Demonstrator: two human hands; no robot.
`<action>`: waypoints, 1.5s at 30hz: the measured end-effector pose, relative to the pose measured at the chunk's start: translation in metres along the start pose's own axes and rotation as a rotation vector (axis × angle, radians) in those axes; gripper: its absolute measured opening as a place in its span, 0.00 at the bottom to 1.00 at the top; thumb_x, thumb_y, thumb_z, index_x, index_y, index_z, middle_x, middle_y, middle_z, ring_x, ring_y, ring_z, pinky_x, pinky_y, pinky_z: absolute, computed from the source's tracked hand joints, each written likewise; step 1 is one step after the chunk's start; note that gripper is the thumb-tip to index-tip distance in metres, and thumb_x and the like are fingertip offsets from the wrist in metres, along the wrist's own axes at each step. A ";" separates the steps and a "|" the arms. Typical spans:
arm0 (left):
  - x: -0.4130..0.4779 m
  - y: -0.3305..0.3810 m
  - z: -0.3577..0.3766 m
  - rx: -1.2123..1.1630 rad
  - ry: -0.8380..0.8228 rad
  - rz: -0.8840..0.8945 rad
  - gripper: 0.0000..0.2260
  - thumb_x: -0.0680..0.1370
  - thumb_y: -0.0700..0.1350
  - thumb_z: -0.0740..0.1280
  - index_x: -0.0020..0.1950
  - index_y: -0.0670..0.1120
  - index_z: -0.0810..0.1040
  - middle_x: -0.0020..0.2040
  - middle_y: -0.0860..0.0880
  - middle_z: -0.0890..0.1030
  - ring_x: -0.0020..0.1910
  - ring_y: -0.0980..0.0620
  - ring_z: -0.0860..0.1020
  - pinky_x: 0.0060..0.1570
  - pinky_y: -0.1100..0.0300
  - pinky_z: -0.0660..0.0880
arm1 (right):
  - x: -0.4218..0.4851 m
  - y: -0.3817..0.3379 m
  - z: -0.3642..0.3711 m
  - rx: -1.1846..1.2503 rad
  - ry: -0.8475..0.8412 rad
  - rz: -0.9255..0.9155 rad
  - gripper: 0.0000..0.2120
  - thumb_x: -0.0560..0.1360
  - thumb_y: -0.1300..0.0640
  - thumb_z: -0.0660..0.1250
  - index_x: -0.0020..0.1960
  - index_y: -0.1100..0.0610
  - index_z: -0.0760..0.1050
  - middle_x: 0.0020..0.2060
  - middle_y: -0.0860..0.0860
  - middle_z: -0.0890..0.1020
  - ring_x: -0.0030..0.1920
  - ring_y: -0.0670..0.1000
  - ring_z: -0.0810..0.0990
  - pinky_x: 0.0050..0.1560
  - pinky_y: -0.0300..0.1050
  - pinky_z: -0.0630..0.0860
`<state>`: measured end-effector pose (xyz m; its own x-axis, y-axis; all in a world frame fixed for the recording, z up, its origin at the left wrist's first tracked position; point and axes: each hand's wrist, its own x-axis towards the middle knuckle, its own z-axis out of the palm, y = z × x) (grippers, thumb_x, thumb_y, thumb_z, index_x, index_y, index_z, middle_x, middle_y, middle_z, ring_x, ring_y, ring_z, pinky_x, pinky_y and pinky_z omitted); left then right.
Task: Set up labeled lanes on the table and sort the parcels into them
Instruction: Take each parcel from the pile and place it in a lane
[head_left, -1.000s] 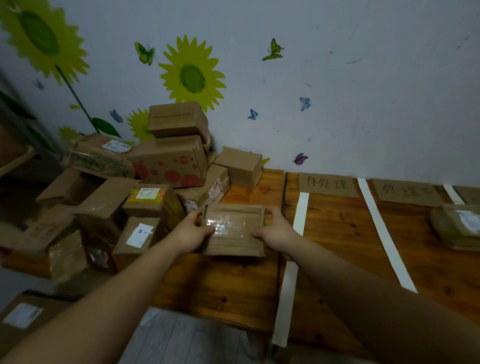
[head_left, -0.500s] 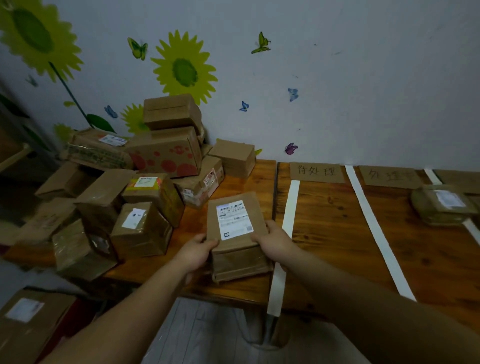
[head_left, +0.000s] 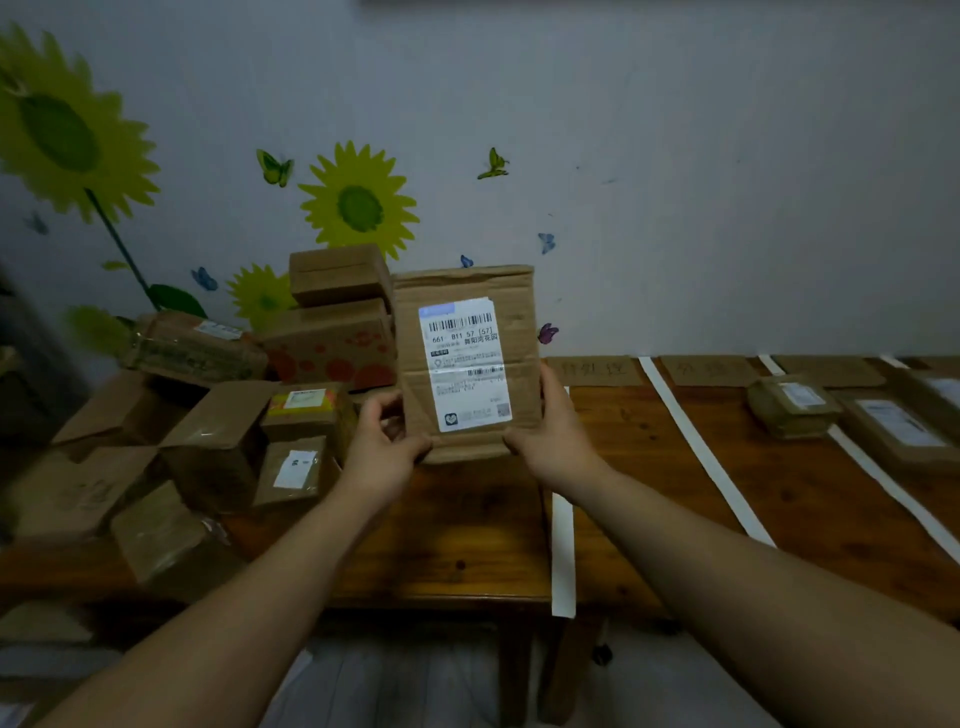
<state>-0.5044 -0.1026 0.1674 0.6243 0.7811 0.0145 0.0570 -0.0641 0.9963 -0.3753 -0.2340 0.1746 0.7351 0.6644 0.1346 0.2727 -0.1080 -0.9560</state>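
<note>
The wooden bench (head_left: 467, 545) carries a pile of unsorted parcels (head_left: 171, 467) at its left end and taped lanes to the right. Above the stretch between them, clear of the wood, the held parcel (head_left: 519, 332) stands upright with its shipping label (head_left: 465, 364) facing the camera. The left grip (head_left: 382, 447) holds its lower left corner. The right grip (head_left: 553, 436) clasps the lower right edge, thumb running up the side.

The step in hand looks like reading the label to choose a lane. To do it well, I would hold the label square to the eyes, leave the thumbs off the print, and match the address to a sign before moving. The light is dim, so a steady hold probably matters. The box is creased and likely light, so two low grips should serve, with one sliding underneath for the set-down.

The lanes act as the containers. White tape strips (head_left: 696, 447) divide the bench, and cardboard signs (head_left: 595, 370) lie at the wall end, their writing too faint to read. A flat parcel (head_left: 898, 428) lies in a lane at the far right. A small taped parcel (head_left: 792, 408) sits over the line of a strip, so I cannot tell its lane. In the pile, an open carton (head_left: 218, 441) has a flap raised, and its inside is hidden.
</note>
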 end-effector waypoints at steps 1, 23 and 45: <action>-0.002 0.003 0.000 0.010 -0.012 0.037 0.23 0.73 0.31 0.67 0.62 0.50 0.67 0.49 0.58 0.75 0.47 0.64 0.75 0.49 0.64 0.75 | -0.005 -0.003 -0.001 -0.015 0.027 -0.026 0.32 0.69 0.61 0.74 0.65 0.40 0.63 0.62 0.47 0.74 0.64 0.49 0.72 0.62 0.56 0.75; -0.057 0.031 0.241 0.058 -0.351 0.080 0.21 0.74 0.34 0.68 0.59 0.53 0.66 0.57 0.51 0.74 0.57 0.49 0.75 0.54 0.50 0.78 | -0.087 0.034 -0.243 -0.131 0.273 0.052 0.34 0.72 0.65 0.70 0.69 0.41 0.62 0.65 0.46 0.73 0.66 0.48 0.71 0.65 0.51 0.72; 0.016 -0.041 0.441 0.255 -0.522 -0.330 0.19 0.78 0.43 0.63 0.68 0.47 0.66 0.58 0.45 0.76 0.51 0.47 0.78 0.48 0.48 0.79 | 0.010 0.178 -0.386 -0.239 0.192 0.449 0.25 0.77 0.48 0.64 0.72 0.45 0.61 0.62 0.48 0.76 0.62 0.51 0.74 0.61 0.51 0.71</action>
<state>-0.1535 -0.3615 0.0893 0.8341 0.3855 -0.3946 0.4523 -0.0683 0.8893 -0.0798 -0.5322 0.1064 0.9059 0.3696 -0.2065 0.0232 -0.5304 -0.8475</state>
